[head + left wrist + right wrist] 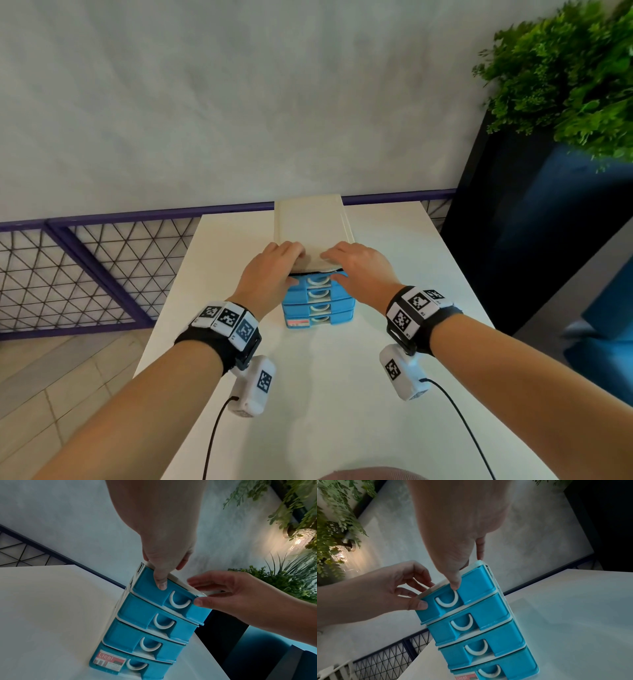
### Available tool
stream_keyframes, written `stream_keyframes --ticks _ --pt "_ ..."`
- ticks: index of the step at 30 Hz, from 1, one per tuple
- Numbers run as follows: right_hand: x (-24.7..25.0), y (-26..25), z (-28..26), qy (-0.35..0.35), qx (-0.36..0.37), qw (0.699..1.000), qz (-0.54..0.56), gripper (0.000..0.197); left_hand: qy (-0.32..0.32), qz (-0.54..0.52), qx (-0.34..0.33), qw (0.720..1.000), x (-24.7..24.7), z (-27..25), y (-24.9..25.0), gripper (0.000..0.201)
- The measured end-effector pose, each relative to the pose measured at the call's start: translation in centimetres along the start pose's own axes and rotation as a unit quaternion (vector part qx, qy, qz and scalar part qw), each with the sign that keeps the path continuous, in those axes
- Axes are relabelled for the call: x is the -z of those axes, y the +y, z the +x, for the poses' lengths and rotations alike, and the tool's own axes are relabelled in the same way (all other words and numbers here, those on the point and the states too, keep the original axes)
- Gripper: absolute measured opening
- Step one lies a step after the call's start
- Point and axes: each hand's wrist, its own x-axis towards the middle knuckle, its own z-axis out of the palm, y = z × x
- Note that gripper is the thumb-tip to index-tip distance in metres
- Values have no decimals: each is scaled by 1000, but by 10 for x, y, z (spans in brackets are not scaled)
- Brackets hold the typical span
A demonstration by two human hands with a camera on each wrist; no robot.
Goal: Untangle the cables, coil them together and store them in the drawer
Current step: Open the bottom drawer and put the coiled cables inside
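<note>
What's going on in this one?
A person has both hands on a small drawer unit on a white table. The left hand and right hand each pinch it, fingers on its top and thumbs on the front of the top drawer, which sticks out slightly. No cables are in view.

The head view is bright and evenly lit, with only faint, soft shadows on the white table (335, 394). The plant (568, 75) at two o'clock is smeared by motion blur, and the railing (85, 260) at nine o'clock bows with wide-angle distortion. Both wrist views are dim and blue-tinted, the drawer unit (137, 608) grainy. A warm lamp (302, 538) glares at three o'clock in the left wrist view and at nine o'clock in the right. The left hand (163, 527) and right hand (453, 520) loom soft at twelve o'clock.
</note>
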Motion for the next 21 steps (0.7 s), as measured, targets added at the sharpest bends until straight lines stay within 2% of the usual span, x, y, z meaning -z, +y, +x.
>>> stream_keyframes --ticks 4,12,16,20,21 --pt "-2 -4 8 6 -6 1000 -22 27 14 22 -10 1000 -2 7 1 31" --pt "1 -7 8 -5 -17 999 -34 27 9 30 -4 1000 -2 9 2 28" --pt "9 -9 5 -70 -21 997 -27 37 -55 -3 19 998 6 6 1 32" --pt "26 -1 -17 -147 -49 987 36 51 -105 -115 15 988 22 -6 -8 34" --pt "27 3 -26 -160 -59 985 36 53 -101 -131 12 986 25 -12 -10 35"
